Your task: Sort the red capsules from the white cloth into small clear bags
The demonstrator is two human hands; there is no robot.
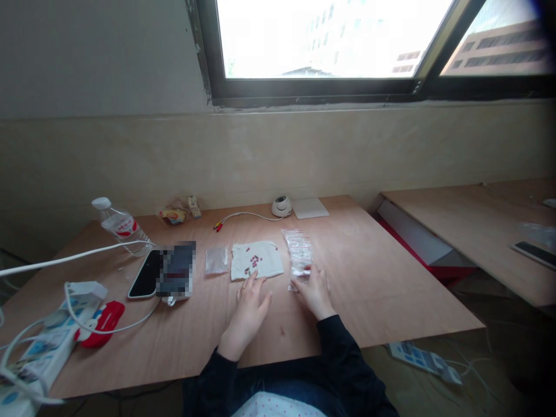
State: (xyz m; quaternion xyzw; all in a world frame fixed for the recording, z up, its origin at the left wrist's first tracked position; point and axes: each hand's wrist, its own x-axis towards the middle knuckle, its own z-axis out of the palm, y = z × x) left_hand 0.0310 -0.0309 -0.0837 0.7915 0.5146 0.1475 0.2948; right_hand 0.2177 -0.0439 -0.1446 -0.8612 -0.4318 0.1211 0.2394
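The right hand (313,292) is resting on the near end of a pile of small clear plastic bags (297,255), fingers spread flat over it, not really gripping anything as far as I can see. That pile sits about mid-table, just right of a white cloth (256,259) with a bunch of little red beads (252,261) scattered on it. The left hand (250,304) lies flat and open on the wooden table (382,289), fingertips right at the near edge of the cloth, holding nothing. Just left of the cloth there's one more small clear bag (216,260) lying on its own. Further left is a black phone (145,274), then a water bottle (121,227) tipped over on its side, a red case (102,323) and a white power strip (47,341) with cables near the left edge. Toward the wall there's a little white dome camera (281,206) beside a flat white pad (310,208).
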